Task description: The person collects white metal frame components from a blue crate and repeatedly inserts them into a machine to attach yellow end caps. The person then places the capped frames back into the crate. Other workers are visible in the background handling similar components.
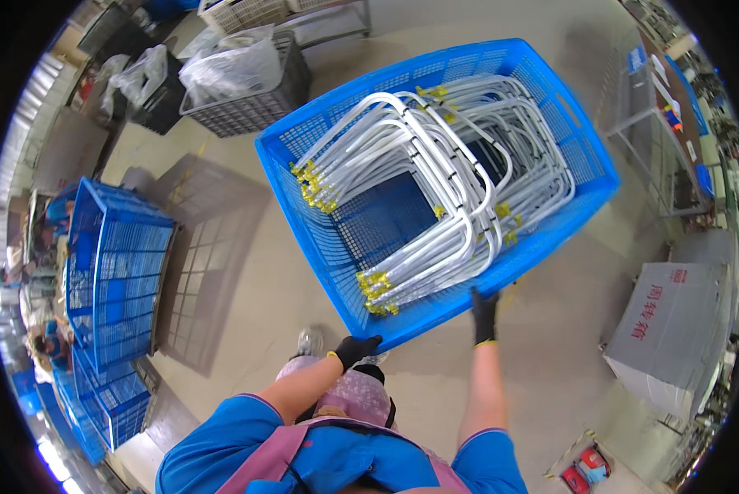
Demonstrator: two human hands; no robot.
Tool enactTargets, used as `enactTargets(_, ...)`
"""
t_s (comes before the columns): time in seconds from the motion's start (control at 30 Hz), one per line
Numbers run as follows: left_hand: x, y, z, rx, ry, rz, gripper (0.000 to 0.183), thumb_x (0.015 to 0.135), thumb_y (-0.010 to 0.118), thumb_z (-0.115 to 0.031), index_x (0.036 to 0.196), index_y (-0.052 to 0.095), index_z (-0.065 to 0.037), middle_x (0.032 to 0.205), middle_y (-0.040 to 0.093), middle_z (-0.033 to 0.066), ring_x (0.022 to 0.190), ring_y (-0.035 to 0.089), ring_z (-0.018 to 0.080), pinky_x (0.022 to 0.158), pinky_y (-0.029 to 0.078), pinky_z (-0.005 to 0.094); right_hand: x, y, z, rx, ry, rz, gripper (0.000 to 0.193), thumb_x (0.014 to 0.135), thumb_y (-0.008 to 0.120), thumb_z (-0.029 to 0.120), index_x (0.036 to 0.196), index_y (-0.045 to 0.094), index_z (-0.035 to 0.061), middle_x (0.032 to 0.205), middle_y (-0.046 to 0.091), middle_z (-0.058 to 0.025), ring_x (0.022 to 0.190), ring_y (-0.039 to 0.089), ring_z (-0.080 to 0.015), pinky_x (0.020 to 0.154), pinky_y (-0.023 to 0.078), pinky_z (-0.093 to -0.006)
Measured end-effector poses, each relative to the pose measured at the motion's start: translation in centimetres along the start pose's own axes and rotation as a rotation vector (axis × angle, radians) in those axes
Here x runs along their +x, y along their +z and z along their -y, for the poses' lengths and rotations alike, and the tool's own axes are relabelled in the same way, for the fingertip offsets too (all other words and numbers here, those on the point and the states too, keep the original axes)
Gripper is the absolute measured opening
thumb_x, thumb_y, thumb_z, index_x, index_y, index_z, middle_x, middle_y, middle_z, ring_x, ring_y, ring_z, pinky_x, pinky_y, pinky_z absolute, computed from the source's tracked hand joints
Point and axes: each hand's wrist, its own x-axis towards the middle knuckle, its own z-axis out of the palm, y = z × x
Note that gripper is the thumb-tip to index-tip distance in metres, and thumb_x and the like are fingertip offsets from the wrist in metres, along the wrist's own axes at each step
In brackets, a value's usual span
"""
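Note:
A large blue plastic basket (579,148) with mesh walls sits tilted across the view in front of me. Inside it lie several white bent tubes (419,132), U-shaped, with yellow pieces at their ends and black bands along them. My left hand (357,349), in a black glove, is closed over the rim at the basket's near corner. Farther right, my right hand (484,315), also gloved in black, grips the near side's rim. Its fingertips are partly hidden by the basket wall.
Blue mesh-sided carts (114,272) stand to the left. Behind are a dark grey crate (254,107) with clear plastic bags and a black crate (165,99). A grey box (674,329) and a table (674,107) are at the right; a red object (585,471) lies at lower right.

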Motion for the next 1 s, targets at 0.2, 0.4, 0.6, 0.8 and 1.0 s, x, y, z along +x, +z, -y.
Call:
enactTargets(0.2, 2.9, -17.9, -1.0, 0.487, 0.891, -0.257, 0.045, 0.079, 0.061, -0.034, 0.11, 0.057, -0.001, 0.1, 0.062, 0.0209, 0.089, 0.06, 0.0374, 0.081, 0.047, 0.0454, -21.1, 16.2, -0.3, 0.26, 0.184, -0.19, 0.062, 0.078, 0.065, 0.017, 0.126, 0.035, -0.0063, 0.116, 0.054, -0.024, 0.109, 0.053, -0.0362, 0.094, 0.041, -0.0443)
enactTargets(0.4, 6.7, -38.2, -15.9, 1.377, 1.16, -0.755, 0.07, 0.064, 0.057, -0.004, 0.132, 0.042, -0.004, 0.132, 0.047, 0.017, 0.127, 0.039, 0.0344, 0.109, 0.022, 0.0503, -23.0, 21.0, 3.7, -0.215, 0.481, -0.723, 0.05, 0.084, 0.057, 0.022, 0.124, 0.039, -0.0025, 0.106, 0.058, -0.0282, 0.095, 0.058, -0.0451, 0.082, 0.047, -0.0509)
enactTargets(0.6, 11.6, -42.3, -19.9, 1.475, 0.959, -0.846, 0.012, 0.077, 0.055, -0.011, 0.084, 0.065, -0.009, 0.094, 0.062, 0.0106, 0.108, 0.051, 0.0288, 0.107, 0.029, 0.0481, -22.7, 19.7, 9.9, -0.371, 0.542, -0.754, 0.036, 0.085, 0.059, 0.022, 0.108, 0.045, -0.0018, 0.099, 0.061, -0.0254, 0.089, 0.06, -0.0421, 0.076, 0.049, -0.0497)
enactTargets(0.8, 12.3, -43.8, -21.0, 1.501, 1.03, -0.676, 0.015, 0.08, 0.051, -0.011, 0.083, 0.065, -0.009, 0.09, 0.062, 0.0111, 0.1, 0.055, 0.0283, 0.105, 0.031, 0.047, -23.1, 19.0, 13.7, -0.412, 0.613, -0.733, 0.034, 0.084, 0.06, 0.019, 0.108, 0.045, 0.0003, 0.101, 0.061, -0.0236, 0.093, 0.06, -0.0413, 0.077, 0.049, -0.0498)
enactTargets(1.0, 13.6, -43.3, -22.3, 1.594, 1.055, -0.657, 0.015, 0.081, 0.051, -0.012, 0.084, 0.065, -0.009, 0.09, 0.062, 0.0114, 0.1, 0.055, 0.0285, 0.103, 0.033, 0.049, -20.7, 17.9, 13.9, -0.398, 0.581, -0.758, 0.036, 0.082, 0.062, 0.017, 0.109, 0.044, 0.0004, 0.105, 0.061, -0.0242, 0.096, 0.059, -0.0413, 0.08, 0.049, -0.0485)
